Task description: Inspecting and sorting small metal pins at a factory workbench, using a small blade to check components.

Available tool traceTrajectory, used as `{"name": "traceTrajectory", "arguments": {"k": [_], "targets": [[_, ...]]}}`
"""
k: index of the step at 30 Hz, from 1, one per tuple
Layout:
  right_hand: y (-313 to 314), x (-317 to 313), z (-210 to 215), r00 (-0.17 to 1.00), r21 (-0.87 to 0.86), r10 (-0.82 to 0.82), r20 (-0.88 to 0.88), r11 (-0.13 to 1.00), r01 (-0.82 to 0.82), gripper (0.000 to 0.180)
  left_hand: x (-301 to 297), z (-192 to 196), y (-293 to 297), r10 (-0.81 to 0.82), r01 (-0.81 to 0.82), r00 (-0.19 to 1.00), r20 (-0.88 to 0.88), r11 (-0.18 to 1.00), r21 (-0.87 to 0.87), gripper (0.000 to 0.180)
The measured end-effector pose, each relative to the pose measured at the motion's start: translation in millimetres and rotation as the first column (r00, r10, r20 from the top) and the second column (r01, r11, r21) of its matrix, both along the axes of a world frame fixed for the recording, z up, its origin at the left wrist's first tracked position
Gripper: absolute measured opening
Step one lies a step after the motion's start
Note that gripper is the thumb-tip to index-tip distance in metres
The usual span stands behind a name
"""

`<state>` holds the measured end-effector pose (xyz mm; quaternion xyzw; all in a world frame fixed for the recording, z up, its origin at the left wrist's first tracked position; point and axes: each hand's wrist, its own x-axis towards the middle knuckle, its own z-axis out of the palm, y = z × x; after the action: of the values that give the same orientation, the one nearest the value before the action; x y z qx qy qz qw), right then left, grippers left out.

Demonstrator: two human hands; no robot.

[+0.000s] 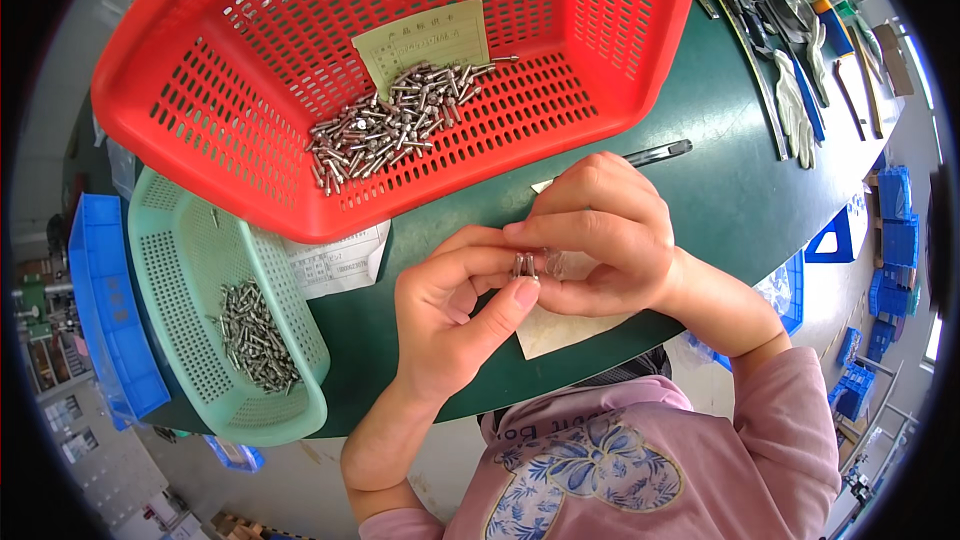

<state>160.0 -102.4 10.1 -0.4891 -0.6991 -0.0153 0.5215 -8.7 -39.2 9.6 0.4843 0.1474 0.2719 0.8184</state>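
Close together over the table's near edge, both my hands are closed around small parts. My left hand [455, 315] pinches a few short, shiny metal pins [525, 265] upright between thumb and fingers. My right hand [612, 230] is curled beside them, its fingertips touching or nearly touching the pins. Something clear and thin [568, 263] shows inside its curled fingers; I cannot make out what it is. Beyond my hands, a red perforated basket [540, 130] holds a heap of slim metal pins [390, 125] and a yellowish paper card [425, 40].
At left, a pale green basket [313, 350] holds more metal parts [257, 338], next to a blue bin [110, 310]. A printed sheet [345, 262] lies partly under the red basket. A dark tool [660, 153], white gloves [795, 110] and hand tools are on the green table [710, 190].
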Motion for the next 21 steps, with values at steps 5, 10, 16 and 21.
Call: {"name": "traceTrajectory", "arguments": {"k": [5,10,16,21], "targets": [[-1,-1,0,1.0,0.002,0.001,0.009,1.0,-0.001,0.03,0,0,-1,0.019,-0.018,1.0,-0.005,0.999,0.039,0.015],[-3,2,-2,0.999,-0.015,0.006,0.032,1.0,-0.005,0.034,0,2,-2,0.054,-0.051,0.998,-0.033,0.995,0.081,0.015],[-1,0,2,0.997,0.008,-0.074,-0.013,0.997,0.074,0.048,4,10,1,0.365,-0.211,0.931,0.008,0.52,0.828,0.028],[2,2,0,0.997,0.061,-0.07,0.013,0.996,0.069,0.046,6,11,4,0.375,-0.258,0.91,0.178,0.177,0.95,0.033]]}}
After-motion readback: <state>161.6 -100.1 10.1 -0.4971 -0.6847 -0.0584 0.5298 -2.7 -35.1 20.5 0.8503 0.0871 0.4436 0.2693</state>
